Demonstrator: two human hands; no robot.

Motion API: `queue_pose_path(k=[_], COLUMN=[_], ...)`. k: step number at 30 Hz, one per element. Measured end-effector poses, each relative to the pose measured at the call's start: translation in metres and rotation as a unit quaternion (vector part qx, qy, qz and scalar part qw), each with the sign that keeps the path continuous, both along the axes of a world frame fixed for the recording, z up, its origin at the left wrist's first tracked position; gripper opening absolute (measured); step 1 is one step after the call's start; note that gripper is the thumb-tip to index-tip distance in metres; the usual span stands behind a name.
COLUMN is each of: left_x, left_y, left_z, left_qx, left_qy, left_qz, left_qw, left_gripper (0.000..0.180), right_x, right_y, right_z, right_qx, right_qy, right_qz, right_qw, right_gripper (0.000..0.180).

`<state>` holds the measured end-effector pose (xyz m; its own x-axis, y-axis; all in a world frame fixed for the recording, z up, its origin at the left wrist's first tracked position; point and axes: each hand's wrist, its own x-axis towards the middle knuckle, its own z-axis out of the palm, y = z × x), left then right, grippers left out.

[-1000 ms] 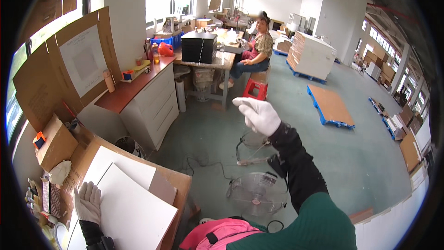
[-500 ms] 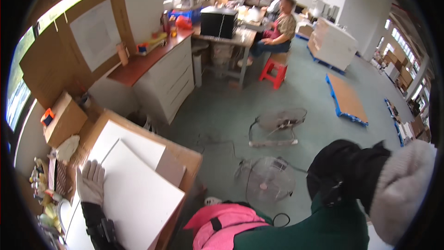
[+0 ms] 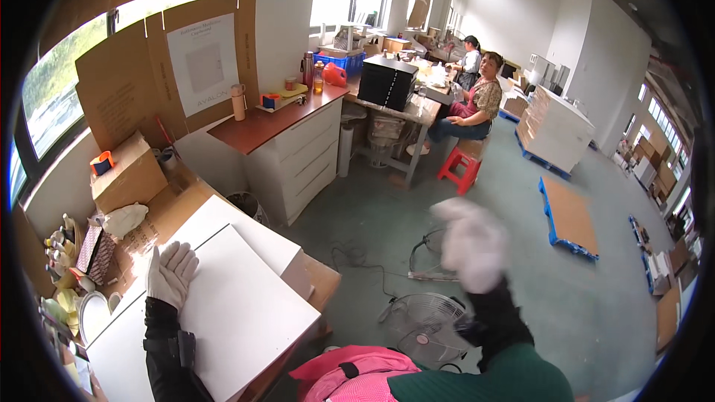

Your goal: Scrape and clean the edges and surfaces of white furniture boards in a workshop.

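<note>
My left hand (image 3: 172,272), in a white glove, lies palm up with its fingers stretched out at the left edge of a white board (image 3: 234,301). Nothing is in it. The board rests on another white panel (image 3: 231,212), on a cardboard-covered workbench (image 3: 324,286). My right hand (image 3: 477,246), also in a white glove, is raised over the floor to the right of the bench, in front of a floor fan. Motion smears it, so its fingers cannot be made out.
A wire floor fan (image 3: 423,331) stands right of the bench, a cable trailing on the floor. Beyond are white drawers (image 3: 309,160), a red stool (image 3: 460,170), a seated person (image 3: 477,104) and a blue-edged pallet (image 3: 567,216). A carton (image 3: 130,175) and bottles (image 3: 63,246) line the bench's left.
My right hand has swung from the far right edge inward to above the fans. My left hand stays by the board's edge, palm now turned up more. The view has tilted upward.
</note>
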<state>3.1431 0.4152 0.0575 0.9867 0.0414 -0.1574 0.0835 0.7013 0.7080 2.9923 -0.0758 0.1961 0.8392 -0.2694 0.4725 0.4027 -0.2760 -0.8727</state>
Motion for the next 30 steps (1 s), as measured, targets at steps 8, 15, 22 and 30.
queue_pose_path(k=[8, 15, 22, 30], left_x=[0.004, 0.003, 0.001, 0.003], left_y=[0.001, 0.005, 0.003, 0.003], left_z=[0.002, -0.001, 0.001, -0.001], left_qx=[0.003, 0.014, 0.008, 0.043], left_qy=[-0.018, -0.031, -0.024, -0.030], left_qz=[-0.022, -0.027, -0.016, -0.006], left_qw=[1.000, 0.999, 1.000, 0.999], left_gripper=[0.062, 0.063, 0.065, 0.063], right_x=[0.026, -0.013, -0.020, -0.020], right_y=[0.006, 0.042, 0.036, 0.035], right_z=[-0.251, -0.255, -0.286, -0.291], right_qx=[-0.342, -0.515, -0.546, -0.550], right_qy=[0.243, 0.366, 0.370, 0.404], right_qz=[0.122, 0.232, 0.307, 0.355], right_qw=[0.900, 0.740, 0.686, 0.639], right_gripper=[0.033, 0.033, 0.031, 0.034])
